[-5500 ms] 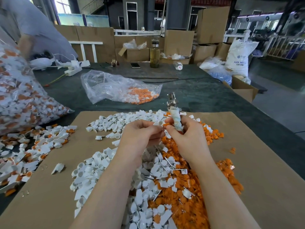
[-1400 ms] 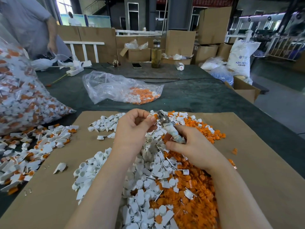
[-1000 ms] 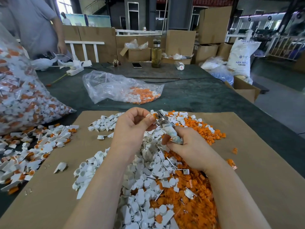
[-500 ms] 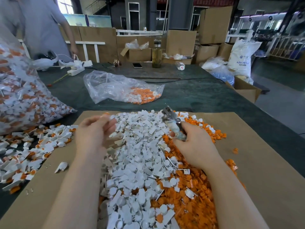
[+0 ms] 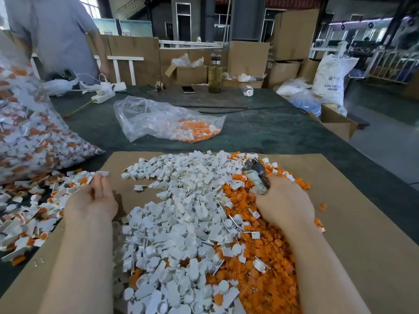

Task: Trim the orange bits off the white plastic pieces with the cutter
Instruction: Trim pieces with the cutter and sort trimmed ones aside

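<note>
Reaching for the next untrimmed piece

Fetching step, between cuts. Untrimmed pieces [image 5: 34,214] lie far left on the worktop; my left hand [image 5: 93,198] hovers just beside them, fingers relaxed, holding nothing. Trimmed white pieces [image 5: 181,214] sit mid-cardboard, orange bits [image 5: 267,250] right. My right hand [image 5: 283,202] grips the cutter [image 5: 256,175], parked. Next: pinch one piece, bring it to the blades.

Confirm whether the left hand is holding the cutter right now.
No, the cutter sits gripped in the right hand; the left hand reaches leftward.
</note>
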Demonstrator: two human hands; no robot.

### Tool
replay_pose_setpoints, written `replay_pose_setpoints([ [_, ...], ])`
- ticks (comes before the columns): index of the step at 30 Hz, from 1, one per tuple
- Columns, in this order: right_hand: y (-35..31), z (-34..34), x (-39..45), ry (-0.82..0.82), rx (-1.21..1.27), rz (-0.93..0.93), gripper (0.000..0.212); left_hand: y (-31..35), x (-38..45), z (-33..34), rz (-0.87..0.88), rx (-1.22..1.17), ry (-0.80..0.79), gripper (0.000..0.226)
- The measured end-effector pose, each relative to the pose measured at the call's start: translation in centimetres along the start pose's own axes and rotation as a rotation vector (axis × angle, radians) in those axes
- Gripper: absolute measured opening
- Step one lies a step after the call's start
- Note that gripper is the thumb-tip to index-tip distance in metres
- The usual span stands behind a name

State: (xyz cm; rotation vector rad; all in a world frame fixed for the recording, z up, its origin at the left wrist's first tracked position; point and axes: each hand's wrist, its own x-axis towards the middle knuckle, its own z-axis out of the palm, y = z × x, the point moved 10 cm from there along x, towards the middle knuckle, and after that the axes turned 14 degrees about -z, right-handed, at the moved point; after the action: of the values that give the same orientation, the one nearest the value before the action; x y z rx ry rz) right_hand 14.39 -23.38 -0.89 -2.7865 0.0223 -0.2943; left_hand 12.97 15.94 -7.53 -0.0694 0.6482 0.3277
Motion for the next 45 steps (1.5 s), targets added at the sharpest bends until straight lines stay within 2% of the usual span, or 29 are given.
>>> replay_pose_setpoints([
  [3, 0.6, -0.3, -0.3, 0.018, -0.032, 0.056, 0.013, 0.4, 0.7, 0.0, -0.001, -0.029, -0.033, 0.035],
  [5, 0.9, -0.5, -0.3, 0.027, -0.047, 0.075, 0.012, 0.1, 1.4, 0.7, -0.040, 0.076, -0.110, 0.036],
  [6, 0.9, -0.5, -0.3, 0.022, -0.054, 0.074, 0.013, -0.3, 1.4, 1.0, -0.058, 0.198, -0.109, 0.032],
  [8, 0.6, -0.1, -0.3, -0.001, -0.067, 0.053, 0.015, -1.5, 0.7, 1.3, -0.008, 0.597, -0.031, 0.015],
  [11, -0.2, 0.6, -0.2, -0.039, -0.099, 0.007, 0.015, -2.8, -1.3, 2.9, 0.240, 1.339, 0.057, 0.012],
  [14, -0.7, 1.3, -0.1, -0.086, -0.114, -0.021, 0.015, -5.4, -2.5, 4.3, 0.535, 1.879, -0.008, 0.013],
  [17, -0.8, 1.6, 0.1, -0.101, -0.102, -0.025, 0.017, -6.9, -2.3, 4.8, 0.726, 2.150, -0.046, 0.024],
  [21, -0.7, 1.8, 0.2, -0.098, -0.098, -0.027, 0.018, -8.2, -2.3, 4.9, 0.858, 2.312, -0.066, 0.031],
  [25, -0.6, 1.8, 0.3, -0.094, -0.116, -0.024, 0.025, -8.3, -2.7, 4.9, 0.905, 2.343, -0.052, 0.020],
  [28, -0.7, 1.8, 0.3, -0.078, -0.116, -0.036, 0.019, -8.0, -2.9, 5.1, 0.900, 2.305, -0.025, 0.009],
  [32, -1.1, 1.3, 0.4, -0.029, -0.126, -0.052, 0.020, -8.0, -3.0, 5.3, 0.923, 2.275, -0.035, 0.007],
  [35, -1.1, 0.5, 0.4, 0.038, -0.091, -0.046, 0.025, -8.4, -3.9, 5.7, 0.872, 2.154, -0.123, 0.011],
  [38, -1.5, 0.1, 0.7, 0.102, 0.059, -0.082, 0.025, -9.4, -5.5, 6.4, 0.721, 1.933, -0.233, 0.019],
  [41, -2.4, -0.4, 0.8, 0.177, 0.265, -0.153, 0.019, -11.7, -6.7, 6.1, 0.482, 1.725, -0.332, 0.012],
  [45, -3.5, -0.9, 0.4, 0.260, 0.548, -0.216, 0.016, -15.0, -7.7, 4.6, 0.184, 1.493, -0.386, 0.009],
])
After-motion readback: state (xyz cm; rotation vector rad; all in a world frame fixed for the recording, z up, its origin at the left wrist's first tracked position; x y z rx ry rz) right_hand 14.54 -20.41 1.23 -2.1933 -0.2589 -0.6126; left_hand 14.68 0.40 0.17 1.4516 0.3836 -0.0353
